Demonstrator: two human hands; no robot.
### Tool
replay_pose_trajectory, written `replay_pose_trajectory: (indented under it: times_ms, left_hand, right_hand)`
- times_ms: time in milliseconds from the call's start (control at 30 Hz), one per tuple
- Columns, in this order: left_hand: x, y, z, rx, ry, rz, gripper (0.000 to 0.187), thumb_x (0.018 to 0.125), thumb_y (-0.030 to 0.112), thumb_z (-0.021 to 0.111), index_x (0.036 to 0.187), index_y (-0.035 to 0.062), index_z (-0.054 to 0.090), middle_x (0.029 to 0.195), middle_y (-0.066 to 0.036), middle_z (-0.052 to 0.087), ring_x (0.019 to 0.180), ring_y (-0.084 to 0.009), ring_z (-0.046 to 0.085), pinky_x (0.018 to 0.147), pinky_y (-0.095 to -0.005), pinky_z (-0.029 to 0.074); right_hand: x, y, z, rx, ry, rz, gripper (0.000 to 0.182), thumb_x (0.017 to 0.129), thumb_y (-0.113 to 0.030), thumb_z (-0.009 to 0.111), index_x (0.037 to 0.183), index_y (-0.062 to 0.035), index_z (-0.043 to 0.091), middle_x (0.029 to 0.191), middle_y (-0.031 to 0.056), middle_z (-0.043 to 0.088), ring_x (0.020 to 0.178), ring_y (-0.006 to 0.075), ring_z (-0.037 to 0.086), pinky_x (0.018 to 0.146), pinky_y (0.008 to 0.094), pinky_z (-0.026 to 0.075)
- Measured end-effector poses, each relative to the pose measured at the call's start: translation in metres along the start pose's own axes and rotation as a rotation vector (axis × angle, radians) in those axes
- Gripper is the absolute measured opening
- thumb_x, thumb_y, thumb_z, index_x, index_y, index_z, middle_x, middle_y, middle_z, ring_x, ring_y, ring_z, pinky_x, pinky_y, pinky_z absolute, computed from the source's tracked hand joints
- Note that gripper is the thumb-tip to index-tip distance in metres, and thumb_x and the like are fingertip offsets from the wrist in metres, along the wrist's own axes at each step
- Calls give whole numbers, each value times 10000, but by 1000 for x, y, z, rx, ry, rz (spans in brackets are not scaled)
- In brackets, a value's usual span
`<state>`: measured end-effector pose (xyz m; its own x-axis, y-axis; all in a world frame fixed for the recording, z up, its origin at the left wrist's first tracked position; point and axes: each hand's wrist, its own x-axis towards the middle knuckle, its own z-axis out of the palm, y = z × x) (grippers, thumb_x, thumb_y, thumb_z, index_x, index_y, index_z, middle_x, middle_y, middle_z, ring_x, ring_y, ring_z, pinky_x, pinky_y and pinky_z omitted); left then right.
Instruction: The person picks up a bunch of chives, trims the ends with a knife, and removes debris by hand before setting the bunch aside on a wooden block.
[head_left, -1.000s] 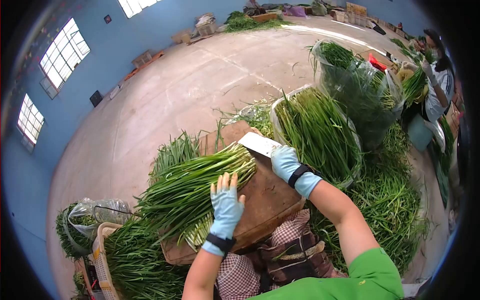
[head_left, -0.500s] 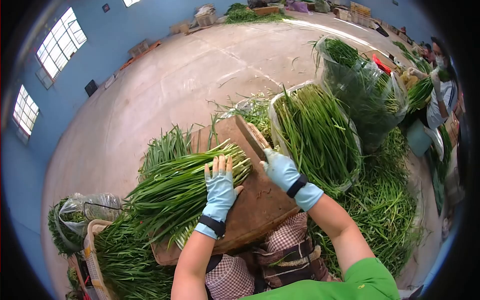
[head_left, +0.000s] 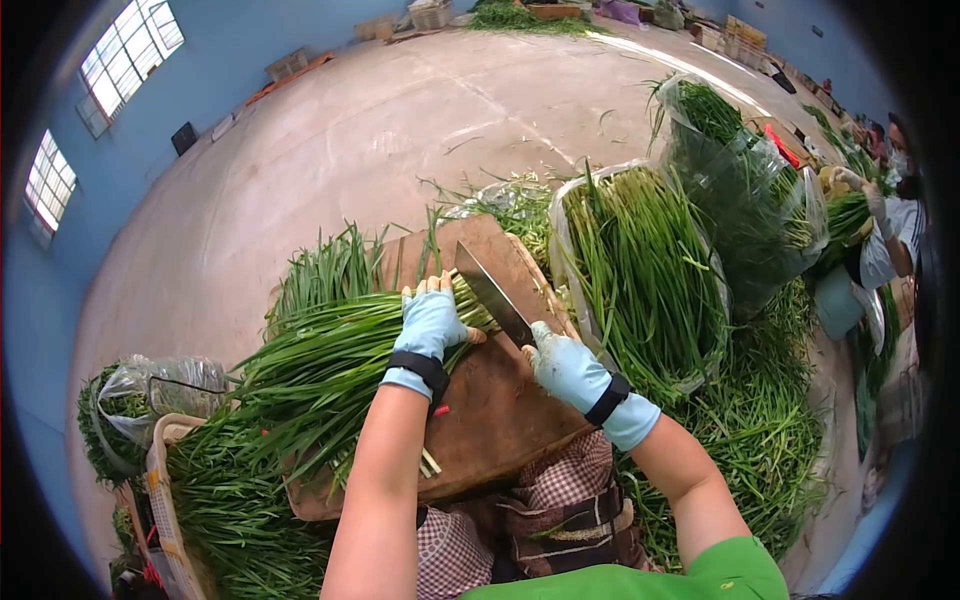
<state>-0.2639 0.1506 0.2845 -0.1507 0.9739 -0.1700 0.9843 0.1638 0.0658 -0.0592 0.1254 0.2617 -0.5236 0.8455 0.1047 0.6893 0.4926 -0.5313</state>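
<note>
A bunch of long green stalks lies on a brown board, its pale ends pointing right. My left hand, in a light blue glove with bare-looking fingertips, presses on the bunch near those ends, its fingers curved over the stalks. My right hand, gloved too, is closed on the handle of a wide knife. The blade slants up and left, beside the pale stalk ends. More leaves lie at the board's back left.
A plastic-lined bundle of stalks stands right of the board, with a filled clear bag behind. Loose greens cover the floor at right. A basket holds greens at lower left. Another person is at far right.
The knife has moved left, and its blade is now against the stalk ends. My left hand has shifted slightly up and left, its fingers more curled over the bunch. The view has turned a little.
</note>
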Motion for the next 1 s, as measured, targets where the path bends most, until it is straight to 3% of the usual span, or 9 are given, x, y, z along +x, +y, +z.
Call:
replay_pose_trajectory:
  times_ms: [67,200,300,367,633,733,767,867,1000]
  left_hand:
    - [2,0,-1,-10,6,0,1105,445,524,759,1302,19,279,1260,-140,402,1187,-269,357,1009,-421,218]
    - [4,0,-7,-11,-96,-6,1065,460,518,754,1285,13,309,1248,-143,410,1175,-272,368,996,-420,241]
    - [1,-2,4,-29,-62,-25,1028,483,518,733,1283,22,321,1263,-159,397,1187,-294,354,993,-402,241]
    - [-1,-4,18,18,196,58,921,530,483,727,1227,-9,380,1181,-129,454,1125,-264,404,982,-424,239]
    - [5,-13,31,-68,240,140,835,537,428,732,1180,-11,430,1098,-128,513,1053,-252,460,941,-401,290]
    - [6,-13,29,-80,229,126,768,543,408,736,1132,-5,467,1067,-128,534,1025,-255,484,908,-397,323]
    - [8,-15,31,-79,238,133,720,550,395,739,1101,5,487,1063,-129,540,1023,-255,491,896,-393,335]
    - [5,-17,27,-87,209,120,751,554,402,736,1135,6,471,1094,-123,530,1044,-249,484,908,-380,329]
    - [6,-21,32,-71,237,145,808,558,418,729,1185,1,436,1117,-118,518,1055,-252,476,932,-375,309]
  right_hand:
    - [-1,-1,1,-11,-13,-6,211,825,-190,477,912,1,451,637,207,571,598,371,573,533,449,444]
    - [3,-13,-9,-26,-134,45,233,834,-196,454,942,11,450,650,213,577,603,372,576,542,450,446]
    - [8,-14,-5,-57,-164,72,264,842,-202,439,979,23,444,680,221,585,637,373,582,573,449,451]
    - [12,-20,-11,-49,-197,90,272,844,-202,432,988,29,442,697,226,588,659,376,583,593,449,452]
    - [44,-27,-4,-98,-195,39,216,841,-168,403,908,35,438,720,253,582,710,393,580,631,448,455]
    - [61,-34,6,67,-235,197,253,835,-145,372,981,49,442,760,255,587,738,384,582,660,457,451]
    - [67,-35,17,-68,-165,141,272,843,-140,339,1009,42,455,802,253,587,783,377,578,688,451,451]
    - [66,-36,17,-75,-176,166,257,842,-124,325,987,21,479,837,255,584,812,380,572,708,452,447]
    - [52,-26,8,-82,-211,113,245,837,-183,408,977,16,437,789,239,593,762,373,584,664,442,456]
